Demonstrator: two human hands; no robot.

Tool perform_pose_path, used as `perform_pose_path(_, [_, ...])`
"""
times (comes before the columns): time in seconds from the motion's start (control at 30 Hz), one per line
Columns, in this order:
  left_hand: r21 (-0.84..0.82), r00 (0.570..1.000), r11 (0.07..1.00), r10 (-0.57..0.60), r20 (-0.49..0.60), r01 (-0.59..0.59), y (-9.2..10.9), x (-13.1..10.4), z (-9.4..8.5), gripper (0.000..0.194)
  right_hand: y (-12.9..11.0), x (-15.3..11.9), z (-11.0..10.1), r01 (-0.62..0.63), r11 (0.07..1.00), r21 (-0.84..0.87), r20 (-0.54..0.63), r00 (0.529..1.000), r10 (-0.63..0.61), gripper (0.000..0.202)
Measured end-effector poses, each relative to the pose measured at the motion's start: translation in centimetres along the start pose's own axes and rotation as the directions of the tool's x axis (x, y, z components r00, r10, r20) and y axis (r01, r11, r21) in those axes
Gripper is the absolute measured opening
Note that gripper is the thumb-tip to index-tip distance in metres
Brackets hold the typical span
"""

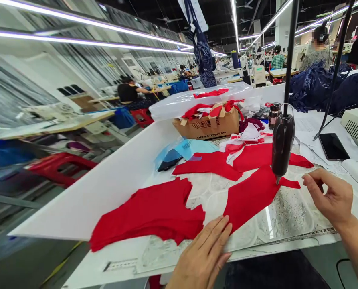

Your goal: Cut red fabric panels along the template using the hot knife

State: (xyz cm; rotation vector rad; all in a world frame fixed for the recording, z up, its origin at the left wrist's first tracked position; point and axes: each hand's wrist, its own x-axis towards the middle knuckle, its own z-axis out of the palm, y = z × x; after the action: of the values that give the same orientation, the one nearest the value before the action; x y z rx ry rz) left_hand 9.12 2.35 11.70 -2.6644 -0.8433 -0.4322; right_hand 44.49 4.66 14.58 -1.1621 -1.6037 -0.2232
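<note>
**Red cloth [253,198] beneath a hanging tool [282,140]**

Head view: the cloth lies on the surface [90,273], the tool's tip at its far end. The left hand [207,251] rests flat on its near edge; the right hand [332,196] curls nearby, whether pinching anything I can't tell. Behind, a box [209,129] reads "30X30X", a blurred figure, "CM".

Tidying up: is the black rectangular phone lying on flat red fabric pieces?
No, the phone lies beyond the right hand, apart from the red fabric pieces.
</note>
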Motion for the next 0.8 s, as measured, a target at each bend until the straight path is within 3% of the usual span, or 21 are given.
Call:
perform_pose_path(0.07, [-0.002,1.0,1.0,-0.023,-0.013,0.023,0.9,0.1,0.6,0.05,1.5,-0.3,-0.8,-0.054,0.996,-0.074,0.184,0.981,0.066,0.022])
perform_pose_path(0.13, [-0.001,0.999,0.999,-0.036,-0.029,0.036,1.4,0.2,1.2,0.055,2.6,-0.9,-1.1,-0.052,0.99,-0.132,0.351,0.931,0.096,0.022])
perform_pose_path(0.23, [-0.011,0.998,0.999,-0.049,-0.034,0.049,1.2,0.3,2.0,0.062,3.3,-2.1,-1.2,-0.026,0.976,-0.215,0.494,0.86,0.131,0.03])
perform_pose_path(0.33, [-0.018,0.997,0.997,-0.075,-0.031,0.074,0.6,0.3,2.4,0.068,3.3,-3.1,-1.6,-0.007,0.955,-0.297,0.482,0.862,0.156,0.033])
perform_pose_path(0.53, [-0.043,0.994,0.994,-0.103,-0.039,0.101,0.4,0.6,2.7,0.065,3.2,-4.6,-4.1,-0.084,0.931,-0.354,0.261,0.947,0.185,0.031])
perform_pose_path(0.6, [-0.055,0.994,0.993,-0.104,-0.041,0.102,0.6,0.6,2.6,0.065,3.0,-4.9,-4.6,-0.114,0.935,-0.336,0.22,0.956,0.196,0.031])
perform_pose_path(0.8, [-0.079,0.993,0.991,-0.111,-0.048,0.107,0.8,0.0,2.8,0.064,2.3,-5.9,-4.9,-0.119,0.933,-0.338,0.322,0.917,0.234,0.033])
